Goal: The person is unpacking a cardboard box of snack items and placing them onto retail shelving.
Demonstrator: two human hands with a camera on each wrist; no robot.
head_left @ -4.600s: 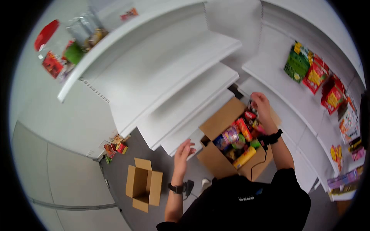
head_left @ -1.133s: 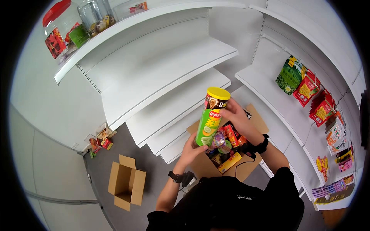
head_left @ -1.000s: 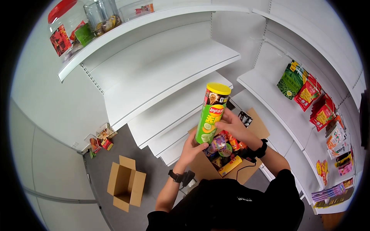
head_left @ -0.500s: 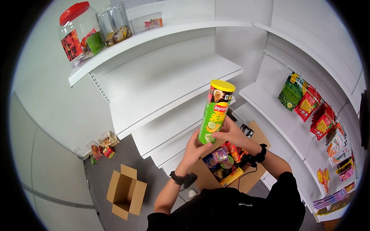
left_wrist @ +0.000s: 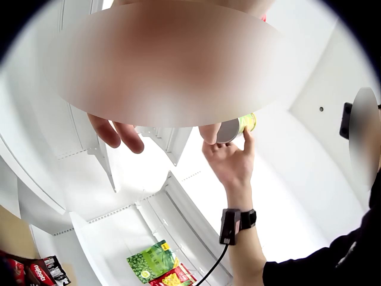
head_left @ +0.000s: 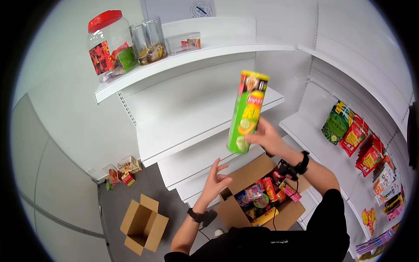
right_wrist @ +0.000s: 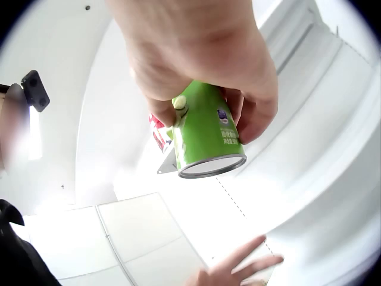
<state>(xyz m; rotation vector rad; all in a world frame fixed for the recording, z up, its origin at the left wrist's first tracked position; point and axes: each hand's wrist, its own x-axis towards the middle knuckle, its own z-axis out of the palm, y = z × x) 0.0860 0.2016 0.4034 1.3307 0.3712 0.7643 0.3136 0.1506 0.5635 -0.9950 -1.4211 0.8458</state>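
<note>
My right hand grips a green Lay's chip can with a yellow lid around its lower half. The can stands nearly upright, leaning a little to the right, in front of the white shelves. In the right wrist view, the thumb and fingers wrap the green can just above its metal base. My left hand is off the can, below and left of it, with fingers spread and nothing in them. Beneath both hands stands an open cardboard box filled with snack packs, cups and tubes.
White shelves rise ahead; the top one bears a red-lidded jar, a glass jar and a clear bin. Snack bags hang at right. A smaller open carton and several packs sit on the floor at left.
The hands first had no can; then both held it over the box. Now the left hand has let go and dropped away, while the right has raised the can. The head view has tilted up.
</note>
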